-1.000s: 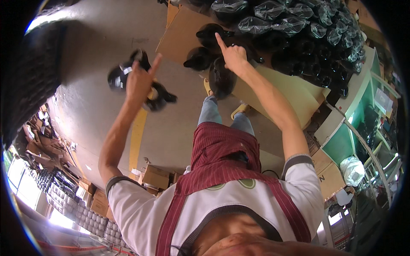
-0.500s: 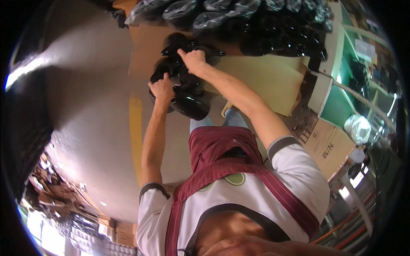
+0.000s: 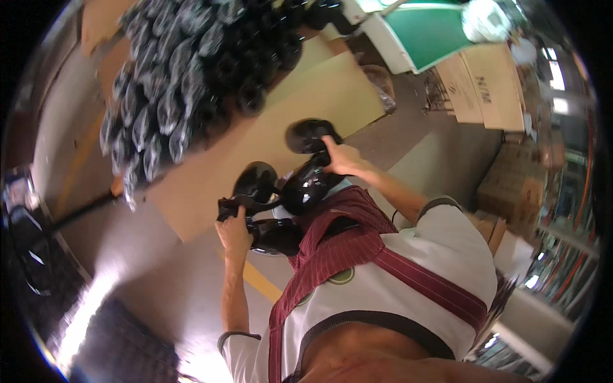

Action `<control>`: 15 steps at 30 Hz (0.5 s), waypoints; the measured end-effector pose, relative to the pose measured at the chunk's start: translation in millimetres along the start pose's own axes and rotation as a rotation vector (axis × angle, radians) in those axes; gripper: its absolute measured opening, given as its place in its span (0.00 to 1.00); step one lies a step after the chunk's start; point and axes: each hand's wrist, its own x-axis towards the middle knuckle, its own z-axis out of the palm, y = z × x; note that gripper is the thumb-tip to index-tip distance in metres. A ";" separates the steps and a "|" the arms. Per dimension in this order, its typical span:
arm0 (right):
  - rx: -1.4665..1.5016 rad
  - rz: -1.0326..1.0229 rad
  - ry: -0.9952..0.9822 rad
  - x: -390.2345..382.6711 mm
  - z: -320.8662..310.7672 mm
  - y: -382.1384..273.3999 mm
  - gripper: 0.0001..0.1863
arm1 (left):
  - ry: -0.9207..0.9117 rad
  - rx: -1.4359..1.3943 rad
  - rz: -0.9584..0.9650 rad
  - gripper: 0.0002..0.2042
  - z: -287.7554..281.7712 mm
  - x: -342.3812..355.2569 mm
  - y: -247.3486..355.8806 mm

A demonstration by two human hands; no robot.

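Observation:
My left hand (image 3: 234, 231) is closed around the narrow ends of two glossy black rounded pieces; one (image 3: 257, 181) points away from me and the other (image 3: 276, 236) toward my apron. In my right hand (image 3: 343, 158) are two more such pieces, one (image 3: 309, 136) on the far side and a larger shiny one (image 3: 310, 186) nearer my body. The inner pieces of both hands come close together in front of my apron (image 3: 345, 210); whether they touch I cannot tell. Their exact kind is not clear.
Several rows of similar black pieces, many in clear plastic (image 3: 182, 83), stand at the upper left on tan cardboard sheets (image 3: 332, 86). A green-topped bench (image 3: 424, 35) and a cardboard carton (image 3: 491, 86) are at the upper right. Yellow tape (image 3: 260, 281) marks the floor.
My view has turned, so the rows now appear at the left. My hands have drawn apart and nearer my body, carrying the black pieces that were bunched together at the cardboard's edge.

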 end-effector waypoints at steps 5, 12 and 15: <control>0.121 0.292 0.423 -58.5 -86.8 170.9 0.50 | 0.076 0.123 0.362 0.41 -70.4 112.3 115.1; -0.014 0.412 0.687 -69.0 -251.9 384.2 0.48 | 0.298 0.262 0.674 0.37 -182.2 294.3 385.5; -0.020 0.347 0.707 -32.8 -340.2 497.0 0.48 | 0.368 0.282 0.676 0.34 -211.2 373.1 522.4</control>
